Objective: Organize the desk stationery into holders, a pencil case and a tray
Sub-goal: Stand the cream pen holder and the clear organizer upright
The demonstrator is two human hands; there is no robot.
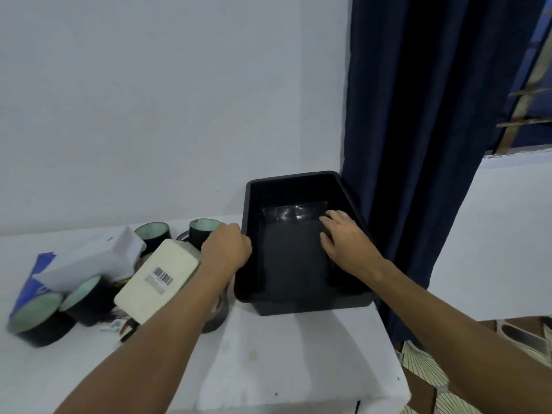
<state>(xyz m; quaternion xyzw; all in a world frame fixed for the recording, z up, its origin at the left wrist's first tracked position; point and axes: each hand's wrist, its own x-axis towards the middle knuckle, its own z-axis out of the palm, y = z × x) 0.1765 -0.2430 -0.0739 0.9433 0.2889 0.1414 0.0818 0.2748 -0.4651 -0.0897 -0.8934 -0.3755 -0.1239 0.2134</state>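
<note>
Black rectangular plastic tray (298, 303) on white counter (283, 354), far right corner, against dark blue curtain (418, 144). My left hand (225, 249) grips left rim; right hand (343, 237) flat, fingers spread, inside on floor. I judge tray light, stiff, smooth; take by rims. Black cylindrical holders (40, 324) lie leftward.

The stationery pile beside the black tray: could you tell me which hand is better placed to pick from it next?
Probably the left hand: it grips the tray wall nearest the pile. The right hand rests inside the tray, farther away.
</note>
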